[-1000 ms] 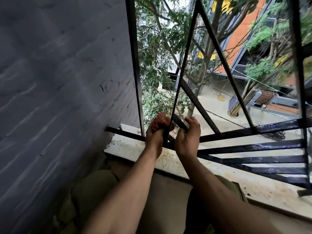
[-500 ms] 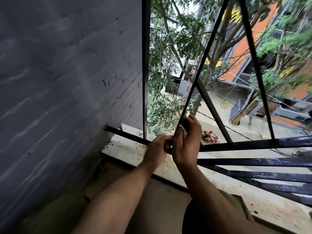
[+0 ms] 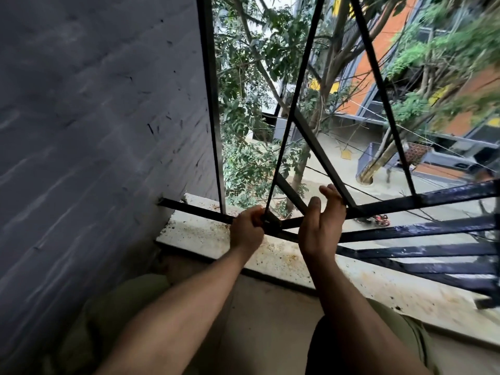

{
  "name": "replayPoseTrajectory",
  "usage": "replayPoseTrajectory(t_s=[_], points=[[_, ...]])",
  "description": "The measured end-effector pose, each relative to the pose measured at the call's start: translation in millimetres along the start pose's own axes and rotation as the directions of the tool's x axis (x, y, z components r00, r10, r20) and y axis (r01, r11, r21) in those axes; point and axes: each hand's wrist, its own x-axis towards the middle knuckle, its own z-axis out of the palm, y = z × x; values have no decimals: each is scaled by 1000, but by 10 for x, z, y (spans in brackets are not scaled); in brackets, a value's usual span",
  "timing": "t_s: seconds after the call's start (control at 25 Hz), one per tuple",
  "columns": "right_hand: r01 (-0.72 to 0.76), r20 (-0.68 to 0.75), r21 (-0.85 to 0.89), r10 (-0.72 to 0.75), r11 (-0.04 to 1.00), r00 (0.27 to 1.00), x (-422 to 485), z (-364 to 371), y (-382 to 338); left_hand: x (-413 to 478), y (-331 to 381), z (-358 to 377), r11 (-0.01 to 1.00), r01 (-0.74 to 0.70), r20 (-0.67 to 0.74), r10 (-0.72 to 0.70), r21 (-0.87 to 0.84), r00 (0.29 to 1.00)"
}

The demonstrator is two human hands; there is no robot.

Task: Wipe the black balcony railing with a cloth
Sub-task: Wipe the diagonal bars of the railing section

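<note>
Both hands sit low on the black railing [image 3: 433, 197], at its end by the grey wall [image 3: 94, 131]. The left hand [image 3: 247, 231] has its fingers curled tight round the joint where a thin slanted bar meets the bottom rail. The right hand [image 3: 322, 226] is spread, fingers mostly straight and reaching up, fingertips [image 3: 334, 196] touching the wide diagonal bar [image 3: 320, 152], thumb apart. No cloth shows; it may be tucked behind the right palm or inside the left fist, can't tell. Progress, as a judgement: the horizontal bars to the right look glossy and streaked, so likely wiped, and work is now at this corner junction. Diagonals and uprights higher up probably remain. A stained ledge [image 3: 216, 236] runs under the bars.
</note>
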Motion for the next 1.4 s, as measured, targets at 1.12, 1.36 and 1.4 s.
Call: replayPoseTrajectory(t_s=[1.12, 1.36, 1.4], points=[[375, 595, -735, 272, 565, 757, -554, 409, 843, -229, 323, 3, 983, 154, 232, -175, 104, 957], [786, 790, -607, -25, 114, 613, 89, -327, 1039, -269, 671, 67, 976, 213, 76, -215, 34, 974], [776, 776, -629, 100, 39, 623, 122, -355, 986, -302, 692, 78, 976, 214, 81, -216, 38, 973]])
